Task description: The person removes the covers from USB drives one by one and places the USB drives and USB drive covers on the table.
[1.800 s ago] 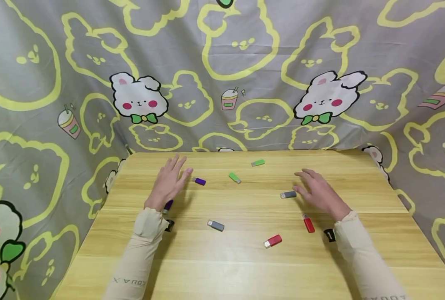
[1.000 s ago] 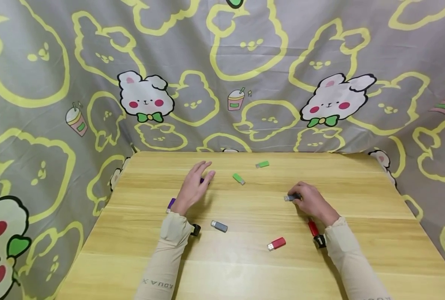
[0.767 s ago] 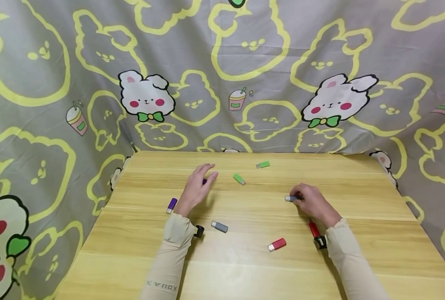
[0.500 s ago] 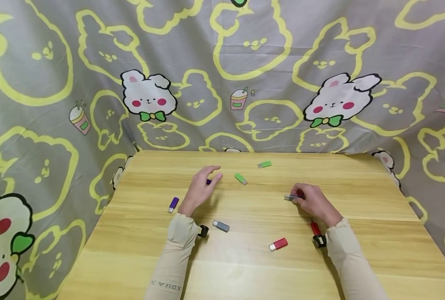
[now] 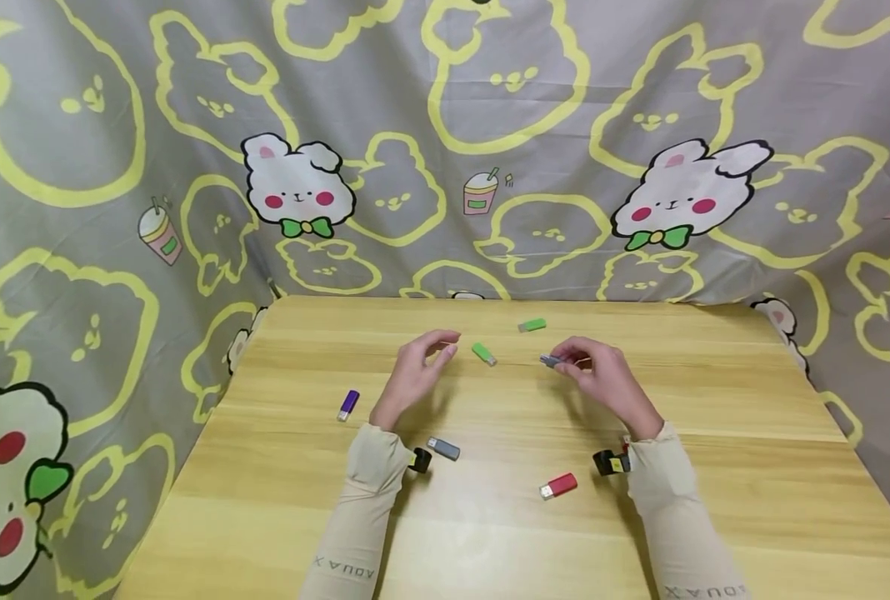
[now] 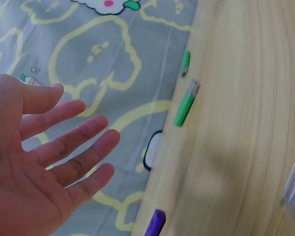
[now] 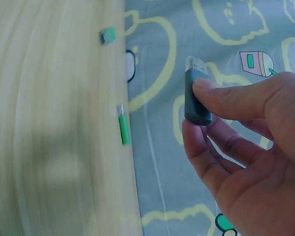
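Observation:
My right hand [image 5: 605, 379] pinches a grey USB flash drive [image 7: 195, 101] between thumb and fingers. In the right wrist view its metal plug points up, away from the palm. My left hand [image 5: 411, 375] hovers over the table with fingers loosely bent, and the left wrist view shows nothing in it. Just right of its fingertips in the head view lies a green flash drive [image 5: 484, 354]; another green flash drive [image 5: 532, 325] is farther back. A purple flash drive [image 6: 156, 223] appears low in the left wrist view; in the head view the left hand hides it.
On the wooden table [image 5: 482, 550] lie another purple flash drive [image 5: 348, 405] at left, a second grey one [image 5: 443, 448] near the left wrist, and a red one [image 5: 559, 486] toward the front. Another red drive is mostly hidden by the right wrist camera [image 5: 610, 462]. A patterned curtain [image 5: 415, 92] surrounds the table.
My right hand has taken hold of the grey flash drive, lifted it and carried it left toward the middle. My left hand has moved right, across one purple drive.

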Action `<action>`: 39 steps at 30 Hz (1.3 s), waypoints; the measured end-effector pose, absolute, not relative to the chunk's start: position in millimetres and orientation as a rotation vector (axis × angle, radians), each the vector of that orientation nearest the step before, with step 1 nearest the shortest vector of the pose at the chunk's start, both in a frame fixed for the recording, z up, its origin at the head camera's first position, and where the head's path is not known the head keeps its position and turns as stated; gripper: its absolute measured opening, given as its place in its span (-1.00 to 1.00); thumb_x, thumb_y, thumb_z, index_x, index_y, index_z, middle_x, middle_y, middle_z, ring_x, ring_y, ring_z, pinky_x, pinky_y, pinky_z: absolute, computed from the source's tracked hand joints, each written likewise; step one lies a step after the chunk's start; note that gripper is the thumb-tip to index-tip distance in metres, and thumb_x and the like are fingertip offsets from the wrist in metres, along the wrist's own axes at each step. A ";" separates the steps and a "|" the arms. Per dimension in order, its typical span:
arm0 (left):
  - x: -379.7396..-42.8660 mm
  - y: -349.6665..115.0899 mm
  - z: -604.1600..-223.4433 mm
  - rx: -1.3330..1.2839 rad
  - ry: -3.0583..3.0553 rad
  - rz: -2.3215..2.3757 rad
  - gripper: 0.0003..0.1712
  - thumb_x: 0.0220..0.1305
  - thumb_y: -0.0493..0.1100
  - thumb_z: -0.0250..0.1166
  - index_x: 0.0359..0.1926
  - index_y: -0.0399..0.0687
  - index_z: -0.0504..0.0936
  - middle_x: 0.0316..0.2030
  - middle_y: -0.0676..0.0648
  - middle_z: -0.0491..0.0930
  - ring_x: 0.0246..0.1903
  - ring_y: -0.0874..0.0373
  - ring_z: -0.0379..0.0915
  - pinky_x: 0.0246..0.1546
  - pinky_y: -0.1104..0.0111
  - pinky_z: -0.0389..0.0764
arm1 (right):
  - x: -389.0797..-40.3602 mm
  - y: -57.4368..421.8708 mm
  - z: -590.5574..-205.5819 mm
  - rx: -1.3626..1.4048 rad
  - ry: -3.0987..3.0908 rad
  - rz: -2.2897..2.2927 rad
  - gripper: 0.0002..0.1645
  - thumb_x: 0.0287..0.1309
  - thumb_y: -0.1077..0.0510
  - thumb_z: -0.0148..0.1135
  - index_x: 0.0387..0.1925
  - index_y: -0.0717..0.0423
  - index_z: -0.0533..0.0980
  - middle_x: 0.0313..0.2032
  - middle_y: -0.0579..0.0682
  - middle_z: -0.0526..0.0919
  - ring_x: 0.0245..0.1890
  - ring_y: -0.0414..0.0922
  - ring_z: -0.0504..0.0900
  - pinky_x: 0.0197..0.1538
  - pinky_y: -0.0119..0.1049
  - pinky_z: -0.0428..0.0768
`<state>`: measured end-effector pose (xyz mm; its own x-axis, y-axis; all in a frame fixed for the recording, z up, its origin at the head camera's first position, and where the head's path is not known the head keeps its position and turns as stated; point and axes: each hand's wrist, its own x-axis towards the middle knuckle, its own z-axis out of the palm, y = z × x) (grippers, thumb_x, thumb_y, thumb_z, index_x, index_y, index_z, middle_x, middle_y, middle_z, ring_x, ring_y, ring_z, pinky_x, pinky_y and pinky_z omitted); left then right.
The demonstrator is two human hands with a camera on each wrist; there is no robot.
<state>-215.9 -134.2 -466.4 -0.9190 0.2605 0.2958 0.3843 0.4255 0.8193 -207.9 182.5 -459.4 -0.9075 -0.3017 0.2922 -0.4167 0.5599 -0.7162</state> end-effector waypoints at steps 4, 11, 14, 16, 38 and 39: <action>-215.1 -123.6 -462.3 -0.597 -2.529 -1.608 -0.71 0.51 -0.28 0.21 0.15 -0.33 0.63 0.10 -0.23 0.66 0.10 -0.06 0.62 0.20 0.20 0.58 | -210.4 168.7 -458.1 0.580 -2.606 1.378 -0.87 0.24 0.39 0.39 -0.18 0.21 0.67 -0.24 0.09 0.76 -0.25 -0.01 0.71 -0.13 -0.21 0.71; -208.6 -107.6 -456.3 -0.572 -2.460 -1.774 -0.72 0.47 -0.27 0.27 0.11 -0.29 0.66 0.02 -0.17 0.71 0.03 0.01 0.65 0.11 0.33 0.62 | -208.2 143.9 -453.9 0.570 -2.493 1.599 -0.87 0.28 0.30 0.40 -0.14 0.18 0.68 -0.20 0.08 0.76 -0.22 -0.03 0.71 -0.09 -0.33 0.68; -207.4 -104.0 -454.6 -0.560 -2.415 -1.825 -0.72 0.45 -0.26 0.30 0.10 -0.27 0.67 -0.01 -0.15 0.72 0.00 0.05 0.66 0.09 0.33 0.64 | -207.1 135.3 -452.5 0.573 -2.419 1.672 -0.84 0.28 0.29 0.40 -0.11 0.20 0.69 -0.18 0.11 0.76 -0.19 0.00 0.71 -0.07 -0.29 0.68; -207.4 -103.0 -453.1 -0.549 -2.378 -1.870 -0.73 0.44 -0.26 0.31 0.08 -0.27 0.68 -0.04 -0.16 0.72 -0.02 0.04 0.66 0.07 0.32 0.65 | -206.5 130.2 -452.1 0.576 -2.376 1.720 -0.83 0.29 0.27 0.40 -0.09 0.20 0.70 -0.16 0.11 0.76 -0.17 0.01 0.71 -0.05 -0.30 0.68; -202.9 -87.0 -453.1 -0.537 -2.163 -2.087 -0.79 0.35 -0.36 0.37 -0.03 -0.38 0.71 -0.10 -0.26 0.72 -0.14 0.08 0.68 -0.02 0.30 0.70 | -200.2 111.8 -454.0 0.586 -2.239 1.903 -0.84 0.22 0.32 0.44 -0.15 0.27 0.70 -0.19 0.14 0.76 -0.19 0.02 0.74 -0.09 -0.34 0.71; -202.7 -86.3 -453.2 -0.532 -2.161 -2.084 -0.79 0.34 -0.37 0.37 -0.04 -0.38 0.71 -0.11 -0.26 0.72 -0.15 0.08 0.67 -0.04 0.31 0.70 | -200.1 111.3 -454.1 0.587 -2.238 1.906 -0.84 0.22 0.32 0.44 -0.15 0.26 0.70 -0.19 0.14 0.76 -0.18 0.03 0.74 -0.08 -0.34 0.71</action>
